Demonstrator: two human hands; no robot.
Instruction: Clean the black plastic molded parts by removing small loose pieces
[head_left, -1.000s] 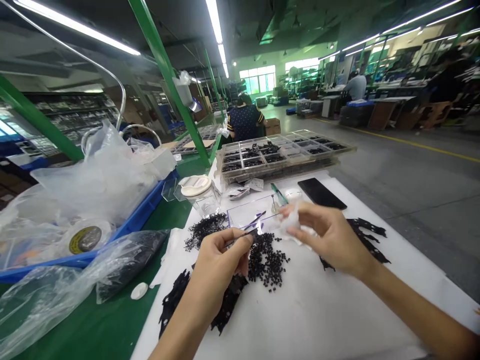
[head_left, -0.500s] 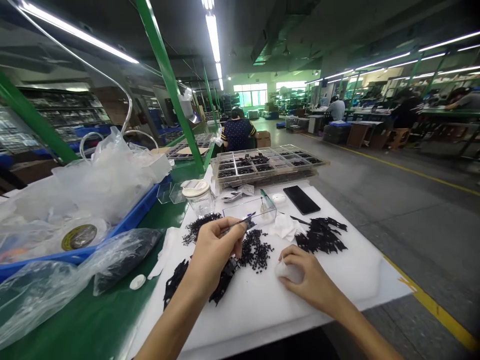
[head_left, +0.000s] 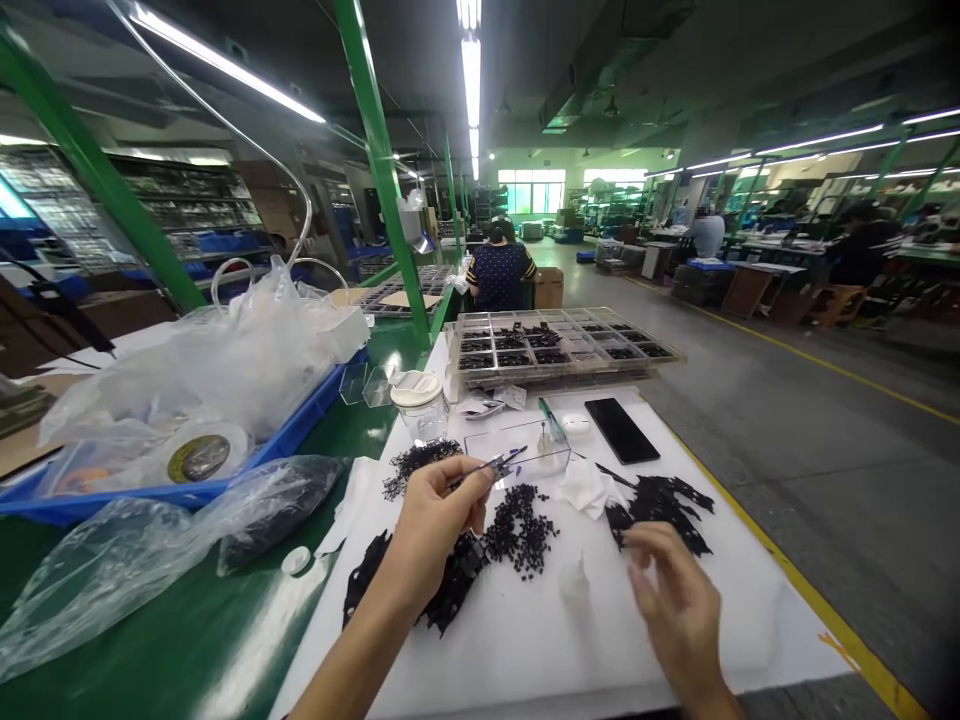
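Note:
My left hand [head_left: 446, 500] pinches a thin black part [head_left: 504, 464] between thumb and fingertips, held up over the white work surface [head_left: 525, 650]. Slightly blurred, my right hand [head_left: 675, 595] has its fingers curved and apart with nothing seen in them. It hovers at the near edge of a pile of flat black parts [head_left: 667, 508]. A small translucent white bottle with a thin tip [head_left: 575, 580] stands to the left of that hand, untouched. Tiny black pieces [head_left: 525, 525] lie scattered between the hands. More black parts [head_left: 457, 585] are heaped partly under my left wrist.
Behind my left hand are a clear lidded jar [head_left: 420, 405], a clear box [head_left: 517, 448] and thin black bits [head_left: 420, 462]. A crumpled tissue [head_left: 589, 487], a black phone [head_left: 622, 430] and a compartment tray [head_left: 555, 345] sit further back. A blue bin [head_left: 300, 415] with plastic bags stands left.
My right hand has let go of the small white bottle, leaving it standing, and moved right toward the black parts. My left hand keeps its pinch on the thin black part. The view has shifted left.

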